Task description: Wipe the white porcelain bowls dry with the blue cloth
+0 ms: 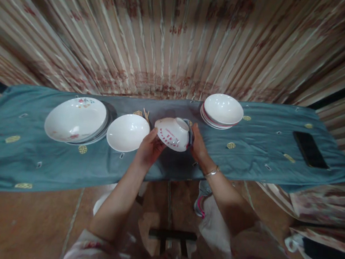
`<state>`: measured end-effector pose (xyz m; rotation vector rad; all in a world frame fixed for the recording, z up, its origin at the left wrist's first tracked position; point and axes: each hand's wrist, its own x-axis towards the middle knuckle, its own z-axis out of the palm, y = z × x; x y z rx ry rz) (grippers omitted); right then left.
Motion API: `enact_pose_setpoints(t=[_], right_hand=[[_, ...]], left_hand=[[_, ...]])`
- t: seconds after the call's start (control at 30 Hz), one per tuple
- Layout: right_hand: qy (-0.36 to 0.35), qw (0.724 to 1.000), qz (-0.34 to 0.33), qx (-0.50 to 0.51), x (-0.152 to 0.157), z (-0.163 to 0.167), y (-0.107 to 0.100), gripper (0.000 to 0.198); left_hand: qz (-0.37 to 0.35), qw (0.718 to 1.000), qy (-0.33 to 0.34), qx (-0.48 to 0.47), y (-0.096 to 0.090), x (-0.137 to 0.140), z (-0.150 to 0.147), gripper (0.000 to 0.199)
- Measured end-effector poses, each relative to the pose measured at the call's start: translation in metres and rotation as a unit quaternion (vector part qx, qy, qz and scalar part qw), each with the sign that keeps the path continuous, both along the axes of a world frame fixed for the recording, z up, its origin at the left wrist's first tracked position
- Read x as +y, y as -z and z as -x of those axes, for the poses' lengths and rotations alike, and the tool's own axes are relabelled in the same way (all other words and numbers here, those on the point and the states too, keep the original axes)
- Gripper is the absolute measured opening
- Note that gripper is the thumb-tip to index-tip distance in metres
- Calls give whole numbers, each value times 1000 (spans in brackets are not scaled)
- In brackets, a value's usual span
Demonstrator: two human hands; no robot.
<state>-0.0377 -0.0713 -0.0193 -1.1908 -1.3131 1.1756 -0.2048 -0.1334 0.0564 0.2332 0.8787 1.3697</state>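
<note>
Tilted on its side above the table, a white bowl (171,137) with red lettering shows its outer wall and foot ring. My left hand (151,147) grips its left rim, fingers partly hidden behind it. At the opposite side, my right hand (199,145) is closed around a dark grey-blue cloth-like piece (190,132) pressed against the bowl. Just left of my left hand stands another white bowl (128,133). A stack of white bowls (223,110) sits beyond my right hand.
A stack of large floral plates (76,120) lies on the left of the teal tablecloth (56,166). Wooden sticks (146,114) poke out behind the single bowl. A black phone (310,150) rests at the right. Pleated curtains (181,55) hang behind the table.
</note>
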Motion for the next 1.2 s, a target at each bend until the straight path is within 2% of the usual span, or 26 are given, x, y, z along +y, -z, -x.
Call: enact_pose_setpoints(t=[0.1, 0.27, 0.4, 0.5, 0.6, 0.77, 0.93, 1.2], right_hand=[[28, 1000, 10, 1, -7, 2, 0, 81], [30, 998, -19, -48, -29, 9, -4, 67], [57, 994, -64, -74, -55, 21, -14, 65], [46, 984, -110, -135, -70, 26, -19, 69], [25, 973, -123, -193, -80, 27, -19, 73], [-11, 958, -165, -235, -90, 25, -21, 73], [-49, 925, -225, -303, -97, 23, -27, 79], [-76, 838, -305, -446, -95, 22, -26, 78]], left_hand=[[5, 1000, -12, 3, 1, 3, 2, 18], [20, 999, -39, -4, -1, 7, 4, 29], [28, 998, -56, -15, -6, 8, 2, 32], [32, 997, -62, -26, -8, 8, 2, 31], [32, 997, -68, -28, -6, 9, 2, 30], [24, 997, -70, -20, -4, 10, 3, 31], [33, 996, -66, -41, -8, 10, 0, 32], [27, 998, -42, -38, -2, 10, 1, 26]])
